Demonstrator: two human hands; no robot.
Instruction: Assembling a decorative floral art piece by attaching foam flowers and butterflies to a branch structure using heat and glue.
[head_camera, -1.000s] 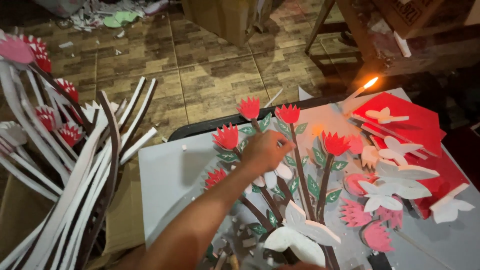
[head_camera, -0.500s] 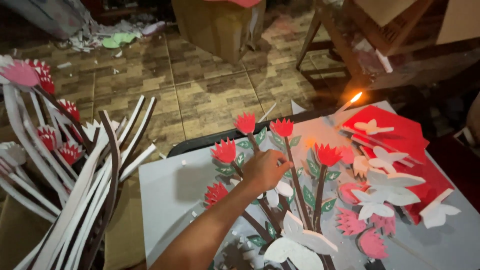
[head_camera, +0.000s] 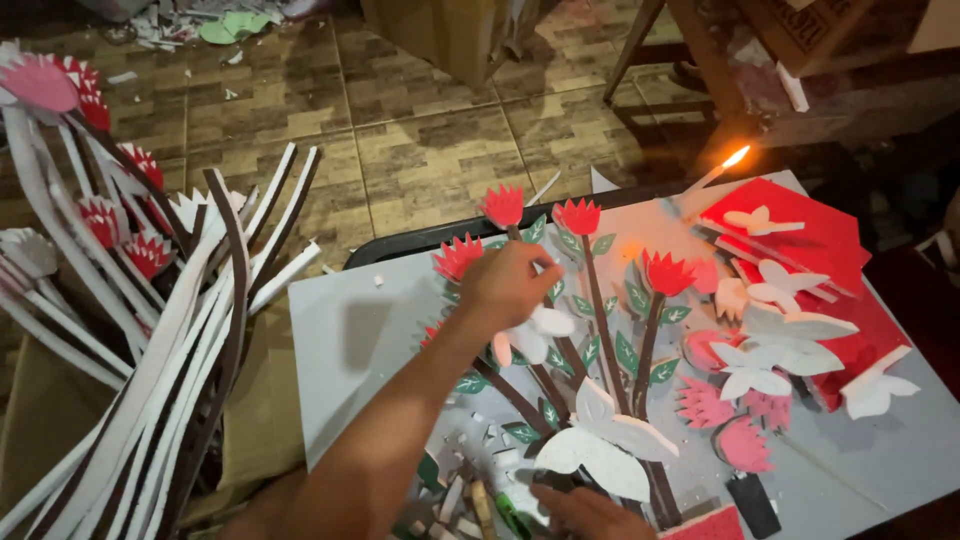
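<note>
My left hand (head_camera: 510, 285) reaches in from the lower left, fingers curled down on a brown stem among the red foam flowers (head_camera: 578, 215) glued on a grey board (head_camera: 345, 340). A white foam butterfly (head_camera: 535, 330) lies just under that hand. Only part of my right hand (head_camera: 590, 512) shows at the bottom edge, beside a larger white butterfly (head_camera: 605, 445) at the foot of the stems; its grip is hidden.
A lit candle (head_camera: 722, 170) burns at the board's far edge by a red foam sheet (head_camera: 810, 235) carrying white butterfly cutouts. Pink flower cutouts (head_camera: 740, 440) and a small black object (head_camera: 752, 505) lie at the right. A bundle of foam stems (head_camera: 170, 330) fills the left.
My left hand stays on the same stem, shifting slightly. The view has tilted, so the board sits a little lower and more to the right.
</note>
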